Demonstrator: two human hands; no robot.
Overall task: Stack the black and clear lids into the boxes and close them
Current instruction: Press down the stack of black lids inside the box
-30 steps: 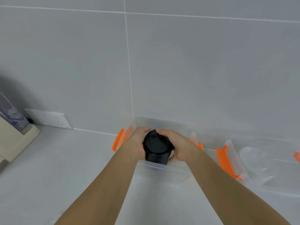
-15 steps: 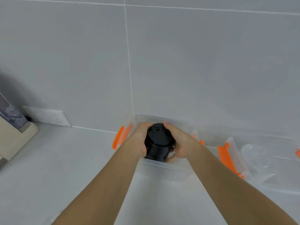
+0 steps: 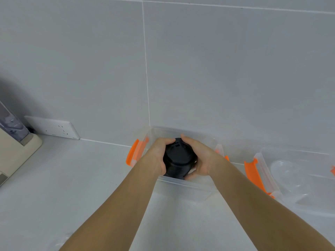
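A stack of black lids (image 3: 178, 160) stands inside a clear plastic box (image 3: 183, 185) with orange latches, set against the tiled wall. My left hand (image 3: 156, 156) grips the stack's left side and my right hand (image 3: 200, 158) grips its right side, both inside the box. To the right lies a second clear box (image 3: 262, 171) with orange latches, holding clear dome lids (image 3: 288, 171). The bottom of the black stack is hidden behind the box's near wall and my hands.
A white socket strip (image 3: 52, 127) sits at the wall's base on the left. A beige appliance (image 3: 14, 153) with a clear part stands at the far left edge. A bit of clear plastic (image 3: 59, 243) shows at the bottom near my left forearm.
Both hands with the black stack have shifted slightly toward the wall and deeper in the box; the stack's top tilts a little more toward me.
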